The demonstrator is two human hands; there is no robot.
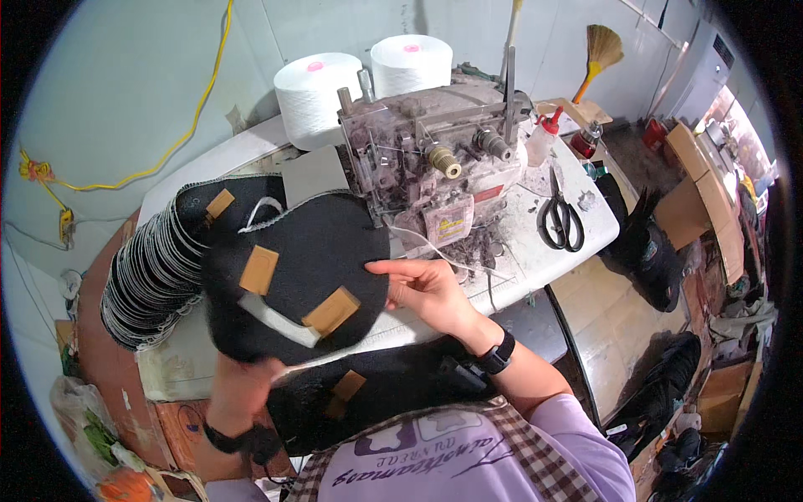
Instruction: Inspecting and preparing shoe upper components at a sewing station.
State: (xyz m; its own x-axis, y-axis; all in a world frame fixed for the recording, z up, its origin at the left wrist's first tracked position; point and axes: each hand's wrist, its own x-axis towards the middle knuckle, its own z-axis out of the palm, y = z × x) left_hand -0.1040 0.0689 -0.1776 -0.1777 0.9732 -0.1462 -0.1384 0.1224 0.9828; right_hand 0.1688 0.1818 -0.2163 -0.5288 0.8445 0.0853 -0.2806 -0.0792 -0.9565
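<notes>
A rounded black fabric piece [326,243] with two tan patches and a pale strip on its face is tilted up before the sewing machine [443,159]. Its upper edge, close to the machine, has white stitching. My right hand [431,293] pinches the piece's right edge, index fingertip on the face. At the lower left edge, my left hand [251,372] is blurred and mostly behind the piece, its fingers hidden. Left of the piece leans a long stack of black pieces [155,263] with white-stitched edges. Another black piece with a tan patch [347,385] lies below, near my lap.
Two white thread cones [318,100] stand behind the dusty machine. Black scissors [560,217] and a red-tipped bottle [544,138] are on the white tabletop [519,280] to the right. A yellow cord [159,171] hangs on the left wall. Cardboard [703,201] and dark cloth lie at far right.
</notes>
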